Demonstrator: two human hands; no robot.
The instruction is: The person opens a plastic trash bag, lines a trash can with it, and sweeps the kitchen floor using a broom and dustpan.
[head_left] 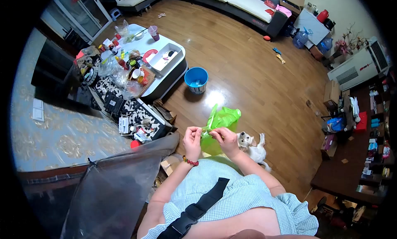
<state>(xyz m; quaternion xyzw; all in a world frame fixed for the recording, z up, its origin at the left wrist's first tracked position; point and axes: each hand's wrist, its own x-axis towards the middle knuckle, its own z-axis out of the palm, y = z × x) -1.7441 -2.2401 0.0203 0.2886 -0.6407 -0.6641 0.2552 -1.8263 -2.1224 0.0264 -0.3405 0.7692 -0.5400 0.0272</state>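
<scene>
A bright green plastic bag (225, 118) hangs in front of my body. My left hand (192, 139), with a beaded bracelet on its wrist, pinches the gathered top of the bag. From the other side my right hand (224, 139) grips the same part with thumb and fingers. The two hands are close together, and a twisted strip of the green plastic runs between them. The lower part of the bag is partly hidden behind my hands. Just right of my right hand, a small white dog (253, 147) looks up.
A blue trash bin (196, 78) stands on the wooden floor ahead. To its left is a white table (175, 59) crowded with cups, bags and a white box. A dark sheer curtain (111, 189) hangs at lower left. Shelves (351, 164) with many items line the right side.
</scene>
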